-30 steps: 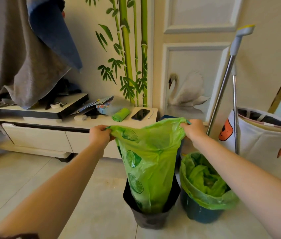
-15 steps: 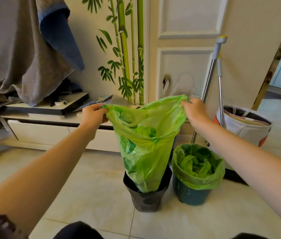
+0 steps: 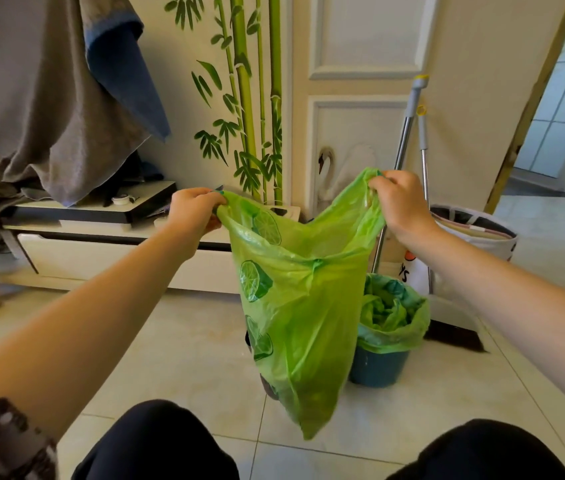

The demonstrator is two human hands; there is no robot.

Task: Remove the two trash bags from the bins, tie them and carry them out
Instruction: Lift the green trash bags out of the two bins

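Observation:
A green trash bag (image 3: 303,317) printed with lime slices hangs in the air in front of me, fully out of its bin. My left hand (image 3: 193,211) pinches the bag's left top corner and my right hand (image 3: 400,202) grips its right top corner, stretching the mouth wide. Behind the hanging bag only slivers of the black bin (image 3: 269,388) show. To its right stands a teal bin (image 3: 379,367) still lined with a second green bag (image 3: 393,313), its rim folded over the edge.
A broom and dustpan (image 3: 454,323) with metal poles lean against the white door behind the bins. A white fabric basket (image 3: 475,233) stands at right, a low white cabinet (image 3: 108,258) at left under draped grey cloth. My dark-clad knees fill the bottom edge.
Both hands have lifted the lime-print bag higher, pulling its bottom clear of the black bin. The view has tilted down and my knees now show.

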